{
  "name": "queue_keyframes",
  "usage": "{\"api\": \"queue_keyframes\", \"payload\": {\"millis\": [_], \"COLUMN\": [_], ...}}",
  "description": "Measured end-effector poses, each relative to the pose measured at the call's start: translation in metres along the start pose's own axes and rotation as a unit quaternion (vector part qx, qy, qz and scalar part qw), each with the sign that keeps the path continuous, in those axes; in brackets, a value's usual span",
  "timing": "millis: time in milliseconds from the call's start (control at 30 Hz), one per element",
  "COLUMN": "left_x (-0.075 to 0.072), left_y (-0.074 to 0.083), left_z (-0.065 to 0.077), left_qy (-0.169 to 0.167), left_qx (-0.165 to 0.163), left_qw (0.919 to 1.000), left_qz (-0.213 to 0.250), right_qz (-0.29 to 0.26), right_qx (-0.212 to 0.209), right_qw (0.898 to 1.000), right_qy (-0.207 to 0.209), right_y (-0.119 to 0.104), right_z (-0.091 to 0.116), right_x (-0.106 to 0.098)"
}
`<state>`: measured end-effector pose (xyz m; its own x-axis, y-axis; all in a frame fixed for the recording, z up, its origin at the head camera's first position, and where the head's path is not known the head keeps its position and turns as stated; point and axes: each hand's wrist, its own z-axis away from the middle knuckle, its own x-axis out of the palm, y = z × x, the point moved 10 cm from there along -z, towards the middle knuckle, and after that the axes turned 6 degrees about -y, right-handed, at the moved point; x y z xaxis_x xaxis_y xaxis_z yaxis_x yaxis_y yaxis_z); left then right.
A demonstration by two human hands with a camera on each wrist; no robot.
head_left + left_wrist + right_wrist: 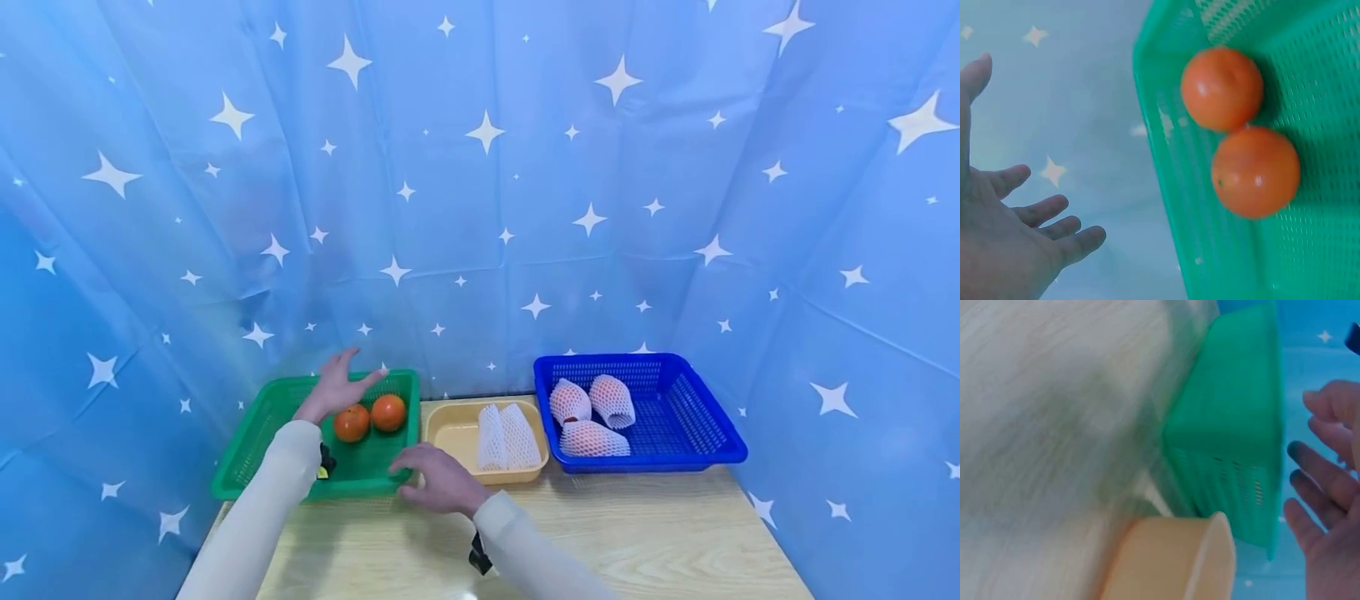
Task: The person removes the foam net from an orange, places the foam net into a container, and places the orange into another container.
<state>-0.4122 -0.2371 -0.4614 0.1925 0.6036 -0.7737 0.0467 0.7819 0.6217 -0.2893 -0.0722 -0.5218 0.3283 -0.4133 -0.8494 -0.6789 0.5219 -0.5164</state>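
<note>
Two round orange-red fruits (pixel 1257 173), persimmon- or tomato-like, lie side by side in the green basket (pixel 360 487). Above the basket my left hand (pixel 339 390) is spread with nothing in it; in the left wrist view that hand (pixel 1016 231) shows its palm, fingers apart, off to the side of the fruits. My right hand (pixel 437 479) hovers by the basket's near right corner, holding nothing. In the right wrist view its fingers (pixel 1319 469) are loosely bent beside the green basket wall (pixel 1229 394).
Between the baskets stands a cream tray (pixel 453 425) with white foam net sleeves (pixel 510 437) in it. At the right, a blue basket (pixel 675 417) holds three fruits in foam nets (pixel 592 439). The wooden table (pixel 637 517) meets a blue star-patterned curtain (pixel 487 208) behind.
</note>
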Motion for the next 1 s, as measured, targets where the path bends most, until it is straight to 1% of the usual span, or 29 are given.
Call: {"api": "queue_keyframes", "payload": {"millis": [100, 267, 333, 500, 667, 800, 867, 933, 1000], "left_x": [0.007, 0.026, 0.036, 0.06, 0.09, 0.115, 0.127, 0.138, 0.148], "left_y": [0.011, 0.026, 0.03, 0.04, 0.057, 0.067, 0.071, 0.076, 0.083], "left_z": [0.007, 0.02, 0.025, 0.039, 0.045, 0.046, 0.047, 0.048, 0.049], "left_qy": [0.011, 0.018, 0.02, 0.025, 0.028, 0.026, 0.021, 0.016, 0.012], "left_qx": [0.014, 0.032, 0.031, 0.026, 0.043, 0.057, 0.063, 0.07, 0.081], "left_qw": [0.9996, 0.9966, 0.9949, 0.9903, 0.983, 0.9761, 0.9731, 0.97, 0.9652], "left_qz": [0.024, 0.074, 0.095, 0.134, 0.176, 0.208, 0.221, 0.232, 0.248], "right_qz": [-0.013, -0.021, -0.013, 0.033, 0.073, 0.081, 0.081, 0.092, 0.096], "right_qx": [0.008, 0.019, 0.023, 0.048, 0.099, 0.138, 0.15, 0.163, 0.176], "right_qw": [1.0, 0.999, 0.998, 0.995, 0.988, 0.982, 0.979, 0.975, 0.973], "right_qy": [0.013, 0.041, 0.054, 0.082, 0.095, 0.102, 0.112, 0.116, 0.119], "right_y": [0.002, 0.008, 0.012, 0.029, 0.06, 0.087, 0.1, 0.112, 0.124], "right_z": [0.009, 0.028, 0.036, 0.057, 0.082, 0.1, 0.108, 0.116, 0.123], "right_x": [-0.014, -0.043, -0.055, -0.086, -0.118, -0.139, -0.149, -0.157, -0.164]}}
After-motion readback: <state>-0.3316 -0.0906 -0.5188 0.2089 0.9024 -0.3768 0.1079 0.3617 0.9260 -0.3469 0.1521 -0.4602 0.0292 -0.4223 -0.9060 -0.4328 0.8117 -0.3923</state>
